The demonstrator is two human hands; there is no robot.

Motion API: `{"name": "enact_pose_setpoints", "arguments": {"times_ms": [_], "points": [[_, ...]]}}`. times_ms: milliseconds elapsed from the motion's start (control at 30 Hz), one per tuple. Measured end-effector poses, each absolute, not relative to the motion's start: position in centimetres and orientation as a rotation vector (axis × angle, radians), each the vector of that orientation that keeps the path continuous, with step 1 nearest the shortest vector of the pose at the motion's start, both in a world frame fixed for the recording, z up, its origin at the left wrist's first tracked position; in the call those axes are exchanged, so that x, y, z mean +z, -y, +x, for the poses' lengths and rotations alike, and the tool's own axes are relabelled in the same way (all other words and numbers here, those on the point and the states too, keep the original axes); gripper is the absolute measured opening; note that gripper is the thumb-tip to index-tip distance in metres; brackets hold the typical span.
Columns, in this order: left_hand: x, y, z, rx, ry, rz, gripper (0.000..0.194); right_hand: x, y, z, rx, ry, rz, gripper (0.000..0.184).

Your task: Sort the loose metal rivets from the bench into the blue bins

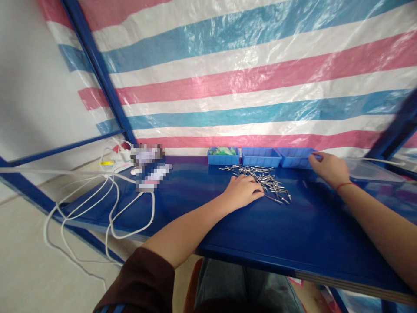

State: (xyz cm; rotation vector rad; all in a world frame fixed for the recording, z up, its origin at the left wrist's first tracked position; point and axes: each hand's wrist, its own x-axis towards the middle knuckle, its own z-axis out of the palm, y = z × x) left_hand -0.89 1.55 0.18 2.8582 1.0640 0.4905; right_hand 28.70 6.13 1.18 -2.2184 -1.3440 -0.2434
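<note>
My left hand [243, 191] rests on the left side of a loose pile of metal pop rivets [272, 182]. Its fingers are bent and slightly apart over the pile, and its thumb is hidden. At the front right corner of the right-hand blue bin [295, 158] is my right hand [329, 168], fingers curled and thumb close to the index finger. Whatever lies in that pinch is too small to make out. The rivets lie scattered in front of the middle blue bin [260, 158].
A third blue bin [223, 157] holds green and clear plastic bags. White cables [114, 208] hang over the left end of the blue table [260, 234]. A clear plastic lid or tray [374, 170] lies at the right. Striped sheeting [247, 82] closes off the back.
</note>
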Motion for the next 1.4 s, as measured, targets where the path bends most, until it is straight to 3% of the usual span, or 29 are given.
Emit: {"name": "enact_pose_setpoints", "arguments": {"times_ms": [233,400,567,833,967,1200,1400], "points": [[0.3,-1.3,-0.9,0.523,-1.171,2.926,0.025,2.4,-4.7,25.6,-0.296,1.541,-1.966,0.039],[0.5,-1.3,-1.3,0.514,-1.482,2.865,0.037,2.6,-3.6,22.4,-0.167,1.818,-1.711,0.034],[0.7,-1.8,-1.4,0.348,-1.384,2.886,0.028,2.5,-2.4,19.5,-0.069,2.066,-1.482,0.031],[0.4,-2.4,-1.7,0.387,-1.290,2.863,0.028,2.5,-1.2,17.4,0.178,2.270,-1.267,0.030],[0.0,-2.8,-1.6,0.590,-1.224,2.803,0.027,2.1,-1.4,17.2,0.299,2.272,-1.243,0.030],[0.2,-3.2,-0.6,1.391,-1.009,2.252,0.019,1.6,-0.7,15.6,0.631,2.121,-1.175,0.040],[0.3,-3.8,-0.8,1.464,-0.984,1.988,0.021,1.8,-0.4,14.7,0.820,1.907,-1.211,0.041]]}}
